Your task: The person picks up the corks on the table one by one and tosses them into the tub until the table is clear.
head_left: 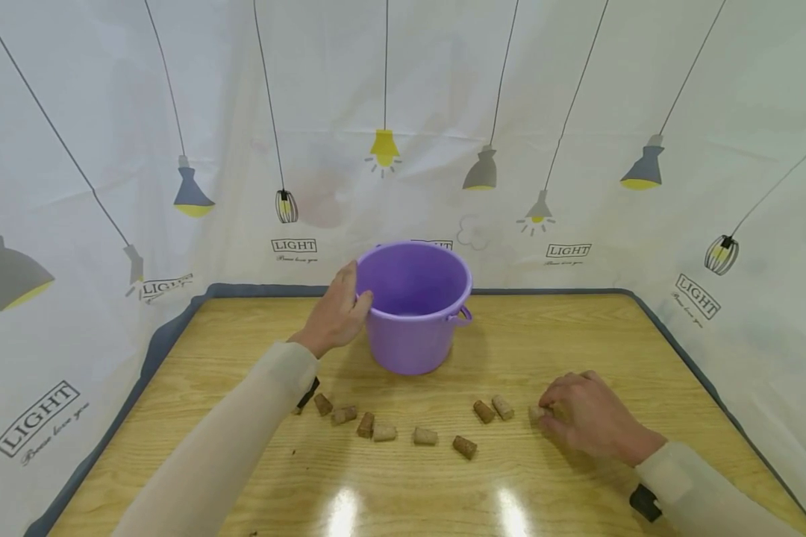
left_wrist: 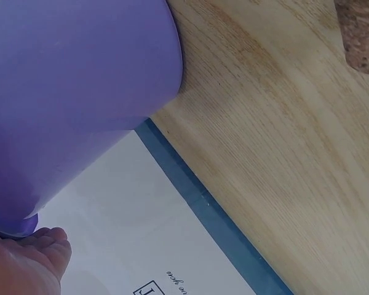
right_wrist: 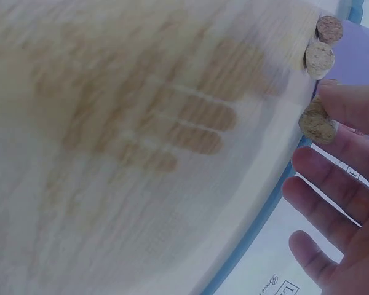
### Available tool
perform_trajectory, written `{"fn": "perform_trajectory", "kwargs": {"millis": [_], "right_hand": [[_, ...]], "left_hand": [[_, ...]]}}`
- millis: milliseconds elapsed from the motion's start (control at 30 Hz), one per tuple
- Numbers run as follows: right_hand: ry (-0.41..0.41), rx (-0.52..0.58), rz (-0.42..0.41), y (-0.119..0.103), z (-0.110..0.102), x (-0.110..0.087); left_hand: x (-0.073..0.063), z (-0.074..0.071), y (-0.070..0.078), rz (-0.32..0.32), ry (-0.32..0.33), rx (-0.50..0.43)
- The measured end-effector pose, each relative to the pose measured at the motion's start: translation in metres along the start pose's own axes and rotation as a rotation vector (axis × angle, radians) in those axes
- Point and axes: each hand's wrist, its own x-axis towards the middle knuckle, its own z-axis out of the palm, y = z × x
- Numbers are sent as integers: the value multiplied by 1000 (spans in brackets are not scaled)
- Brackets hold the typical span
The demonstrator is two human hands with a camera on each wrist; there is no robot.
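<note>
A purple bucket (head_left: 413,339) stands toward the back of the wooden table. My left hand (head_left: 336,313) grips its rim on the left side, thumb over the edge; in the left wrist view, fingertips (left_wrist: 56,236) show below the rim. To the right, my right hand (head_left: 594,418) pinches a cork (right_wrist: 318,123) between thumb and index finger, low over the table. The other fingers (right_wrist: 323,200) are spread out from it. Left of that hand lie a pale cork (head_left: 503,407) and a brown cork (head_left: 483,412).
Several more corks lie in a loose row in front of the bucket, among them a brown cork (head_left: 465,447), a pale cork (head_left: 425,435) and a darker cork (head_left: 366,425). A white sheet (head_left: 403,74) printed with lamps surrounds the table (head_left: 403,492) behind and on both sides.
</note>
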Motion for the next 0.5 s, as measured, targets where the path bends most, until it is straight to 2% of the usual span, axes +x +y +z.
{"fn": "perform_trajectory", "kwargs": {"millis": [500], "right_hand": [[64,60,45,-2,-10,11]], "left_hand": [[1,1,-1,7,4,-8]]}}
